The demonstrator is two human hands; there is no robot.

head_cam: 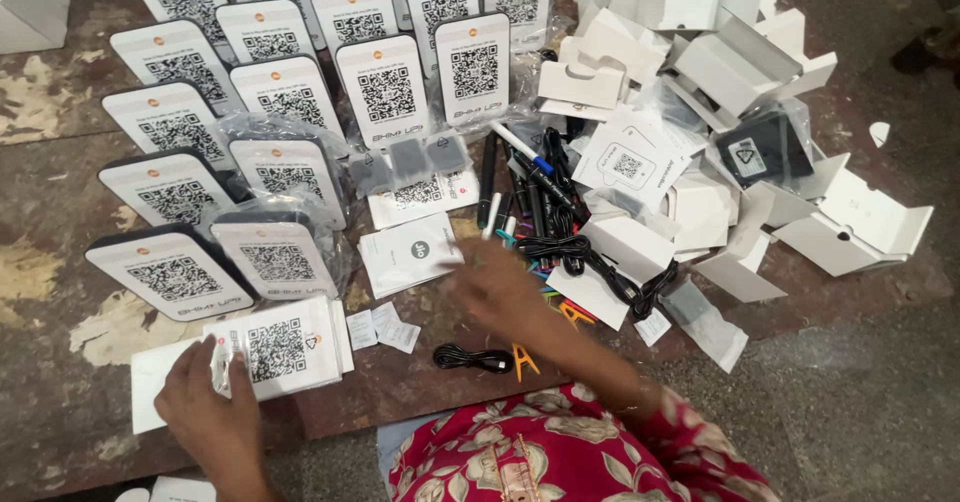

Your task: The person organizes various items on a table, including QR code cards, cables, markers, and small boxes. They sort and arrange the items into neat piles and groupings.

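A white code-printed device (285, 347) is gripped at its near-left corner by the left hand (215, 412), fingers closed on its edge, over a flat white sheet (150, 382). The right hand (500, 292) is blurred; whether its fingers are apart cannot be told. Just below it, a coiled black cable (470, 358) and an orange clip (524, 361) are seen.

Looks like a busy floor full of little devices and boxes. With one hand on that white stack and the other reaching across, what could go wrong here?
The right hand is blurred, sweeping low over the markers and pens and the tangled black cables; it might snag a cable and drag things along. The left hand presses only one corner of the white stack of code cards, which might fan out or slide. The leaning rows of code-panel devices stand close together, so a bump may topple several.
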